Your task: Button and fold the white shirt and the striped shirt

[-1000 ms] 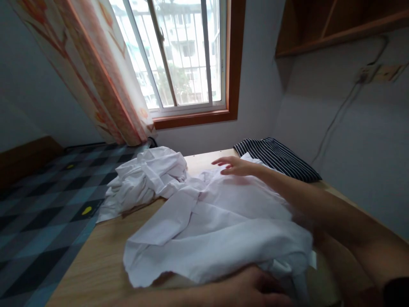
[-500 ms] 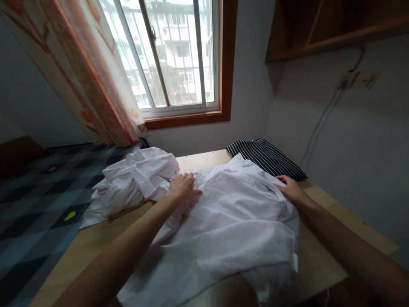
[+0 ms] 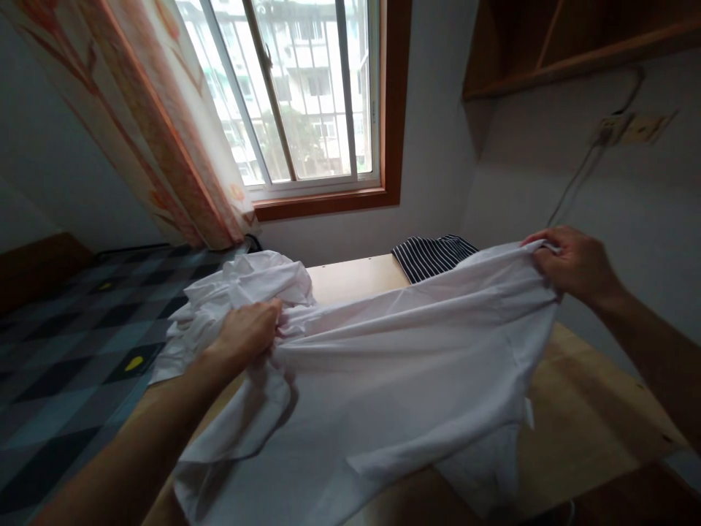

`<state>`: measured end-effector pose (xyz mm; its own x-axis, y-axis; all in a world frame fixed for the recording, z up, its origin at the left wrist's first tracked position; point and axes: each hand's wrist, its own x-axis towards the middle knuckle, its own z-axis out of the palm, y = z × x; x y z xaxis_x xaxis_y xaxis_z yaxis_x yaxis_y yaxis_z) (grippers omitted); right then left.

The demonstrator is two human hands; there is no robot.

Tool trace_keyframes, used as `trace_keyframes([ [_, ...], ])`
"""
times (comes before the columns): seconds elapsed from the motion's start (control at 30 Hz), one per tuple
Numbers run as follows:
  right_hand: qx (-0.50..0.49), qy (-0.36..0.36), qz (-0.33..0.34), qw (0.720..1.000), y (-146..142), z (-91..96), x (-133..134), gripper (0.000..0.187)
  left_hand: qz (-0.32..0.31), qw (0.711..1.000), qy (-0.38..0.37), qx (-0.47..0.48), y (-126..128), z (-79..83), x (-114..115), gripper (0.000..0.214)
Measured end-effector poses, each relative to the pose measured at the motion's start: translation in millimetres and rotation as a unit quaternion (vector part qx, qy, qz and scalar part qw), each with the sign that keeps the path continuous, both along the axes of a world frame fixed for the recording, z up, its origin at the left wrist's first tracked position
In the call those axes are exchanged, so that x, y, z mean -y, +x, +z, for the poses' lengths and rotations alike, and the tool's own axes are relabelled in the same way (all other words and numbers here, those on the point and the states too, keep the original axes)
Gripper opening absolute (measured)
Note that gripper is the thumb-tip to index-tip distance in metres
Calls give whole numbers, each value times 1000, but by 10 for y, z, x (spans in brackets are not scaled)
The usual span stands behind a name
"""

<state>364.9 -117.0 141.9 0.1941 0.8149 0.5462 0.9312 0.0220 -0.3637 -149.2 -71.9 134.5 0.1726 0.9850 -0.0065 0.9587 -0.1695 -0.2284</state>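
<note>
A white shirt [image 3: 394,365] is stretched between my two hands above the wooden table [image 3: 355,276]. My left hand [image 3: 246,332] is closed in a fist on the shirt's left end, near a second crumpled white garment [image 3: 241,288]. My right hand [image 3: 575,263] is raised higher at the right and pinches the shirt's other end. The lower part of the shirt hangs down over the table's front.
A folded black-and-white striped cloth [image 3: 432,256] lies at the table's far end by the wall. A window [image 3: 307,95] with a patterned curtain [image 3: 158,124] is behind. A checked surface [image 3: 66,343] lies to the left. A wall socket with a cable [image 3: 613,131] is at right.
Both hands have closed on the white shirt and lifted it off the table; my right hand rose up and to the right, pulling the cloth taut.
</note>
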Motion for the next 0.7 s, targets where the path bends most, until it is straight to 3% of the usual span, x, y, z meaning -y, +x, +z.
trace_keyframes([
  [0.07,91,-78,70,990,99,-9,-59,24,20,1000,14,-19,-160,51,80,34],
  [0.13,123,-249,152,949,146,-153,-106,20,25,999,-15,-19,-283,29,145,42],
  [0.2,116,-353,191,909,116,-360,-146,23,19,998,-52,3,-352,-34,186,49],
  [0.23,107,-364,195,904,64,-465,-164,31,16,998,-66,15,-361,-70,197,50],
  [0.33,72,-322,182,926,-228,-730,-205,61,14,996,-84,22,-300,-165,202,57],
  [0.43,71,-309,150,937,-594,-911,-210,68,10,997,-81,-2,-184,-270,194,55],
  [0.53,95,-300,109,943,-848,-997,-155,48,-23,996,-84,-14,-152,-403,203,38],
  [0.63,94,-300,143,939,-926,-946,-19,18,-29,993,-113,-1,-269,-501,292,33],
  [0.7,76,-295,177,936,-874,-837,119,13,-8,986,-161,45,-406,-506,440,35],
])
